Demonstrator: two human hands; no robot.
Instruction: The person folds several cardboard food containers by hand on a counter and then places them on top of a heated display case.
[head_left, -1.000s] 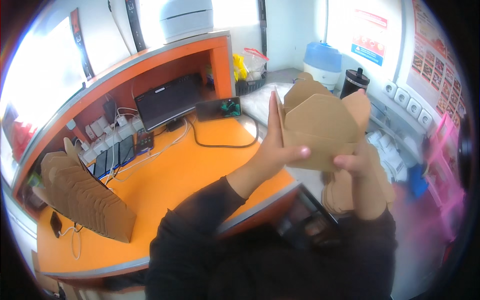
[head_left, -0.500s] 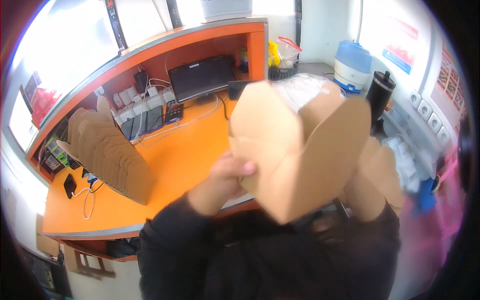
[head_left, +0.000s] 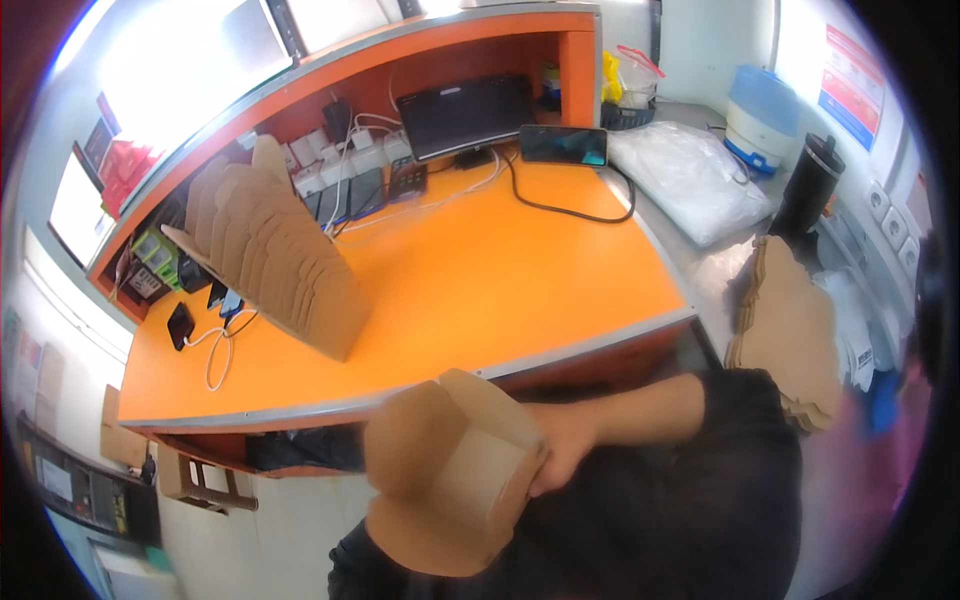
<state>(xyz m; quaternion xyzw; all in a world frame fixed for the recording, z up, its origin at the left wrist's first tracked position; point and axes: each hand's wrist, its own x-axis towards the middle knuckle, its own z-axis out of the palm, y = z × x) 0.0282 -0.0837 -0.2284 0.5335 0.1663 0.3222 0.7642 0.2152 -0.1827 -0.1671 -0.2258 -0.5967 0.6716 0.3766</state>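
Observation:
Low in front of me is a brown cardboard takeaway box [head_left: 485, 470], tilted with its opening facing up and its flaps standing open. My right hand [head_left: 565, 440] is closed on the box's right side, fingers partly behind it. Only the dark left sleeve [head_left: 355, 560] shows below the box; my left hand is hidden behind it. On the left of the orange desk [head_left: 480, 270] leans a stack of nested cardboard boxes [head_left: 270, 260]. To the right lies a pile of flat cardboard blanks [head_left: 785, 330], close to my right elbow.
A monitor [head_left: 465, 118], a dark tablet [head_left: 563, 146] and white chargers [head_left: 335, 160] stand along the desk's back. A clear plastic bag [head_left: 690, 180], a blue-and-white water container [head_left: 757, 120] and a black cylinder [head_left: 810, 185] are at right. A phone [head_left: 180, 325] lies far left.
The box has come down and left, below the desk's front edge, and has turned so its inside shows. My left hand has gone out of sight behind it. The view has shifted.

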